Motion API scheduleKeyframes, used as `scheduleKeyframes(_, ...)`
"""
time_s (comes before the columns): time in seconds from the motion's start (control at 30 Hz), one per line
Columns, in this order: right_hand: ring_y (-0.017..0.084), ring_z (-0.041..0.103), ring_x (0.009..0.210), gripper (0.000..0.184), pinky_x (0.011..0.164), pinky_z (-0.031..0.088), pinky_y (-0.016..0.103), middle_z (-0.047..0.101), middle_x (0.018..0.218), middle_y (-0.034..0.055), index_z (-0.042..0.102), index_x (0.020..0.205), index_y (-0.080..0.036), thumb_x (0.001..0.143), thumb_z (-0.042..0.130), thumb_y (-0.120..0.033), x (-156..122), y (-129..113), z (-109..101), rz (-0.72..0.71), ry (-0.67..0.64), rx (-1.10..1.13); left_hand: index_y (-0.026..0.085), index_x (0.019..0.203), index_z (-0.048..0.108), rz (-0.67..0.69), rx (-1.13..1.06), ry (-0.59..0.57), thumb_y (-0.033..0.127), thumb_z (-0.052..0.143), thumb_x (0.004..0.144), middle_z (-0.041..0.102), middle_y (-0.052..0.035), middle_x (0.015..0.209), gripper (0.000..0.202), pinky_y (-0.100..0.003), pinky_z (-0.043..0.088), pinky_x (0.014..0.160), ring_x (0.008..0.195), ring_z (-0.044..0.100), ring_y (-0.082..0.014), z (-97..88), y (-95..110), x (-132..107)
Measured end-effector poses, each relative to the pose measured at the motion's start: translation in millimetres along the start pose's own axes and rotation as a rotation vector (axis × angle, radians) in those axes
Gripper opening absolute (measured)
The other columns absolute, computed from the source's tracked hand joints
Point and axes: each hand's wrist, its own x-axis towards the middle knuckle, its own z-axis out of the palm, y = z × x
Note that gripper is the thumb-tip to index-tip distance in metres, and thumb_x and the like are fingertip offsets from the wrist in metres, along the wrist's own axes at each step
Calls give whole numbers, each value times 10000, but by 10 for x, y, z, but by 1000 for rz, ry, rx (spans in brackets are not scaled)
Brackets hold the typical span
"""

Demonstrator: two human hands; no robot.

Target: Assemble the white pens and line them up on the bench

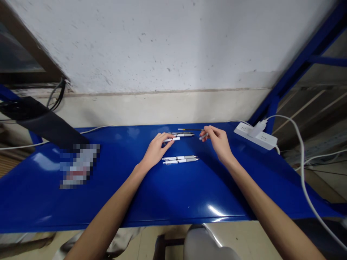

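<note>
Between the fingers of my left hand (pixel 158 147) is a white pen barrel (pixel 175 139), its end pointing right. My right hand (pixel 217 140) pinches a thin dark pen refill (pixel 193 129), whose pale end points left. A short grey-and-clear pen part (pixel 203 137) is also held in the right hand, under the refill. Behind the left hand lie pens (pixel 187 134) with dark and white bodies, partly hidden by its fingers. Nearer to me, two white-and-grey pens (pixel 181 159) rest side by side on the blue table (pixel 168 198), apart from both hands.
At the right stands a white power strip (pixel 255 136) with a plug (pixel 257 128) and a white cable (pixel 302 162). On the left are a dark slanted object (pixel 51 122) and a blurred-out packet (pixel 81 166). A wall (pixel 162 54) rises behind the table; a stool (pixel 203 245) is below.
</note>
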Motion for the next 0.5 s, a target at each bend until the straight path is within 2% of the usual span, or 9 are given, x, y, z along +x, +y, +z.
scheduleKeyframes(0.2,170,596,582,429,611,482,324,679,688,51,699,662,-201,951,641,-512,7,3,-10,58,29,74,269,1173,679,5,-6,-6,303,556,1065,730,-36,1132,167,-404,512,901,1012,634,-236,10,-8,-4)
scheduleKeyframes(0.5,166,584,548,521,581,467,322,682,644,63,702,615,-198,953,628,-588,11,-3,-8,65,30,71,270,1167,677,15,11,-23,299,545,1071,729,-25,1119,166,-386,507,878,965,632,-225,1,8,-2)
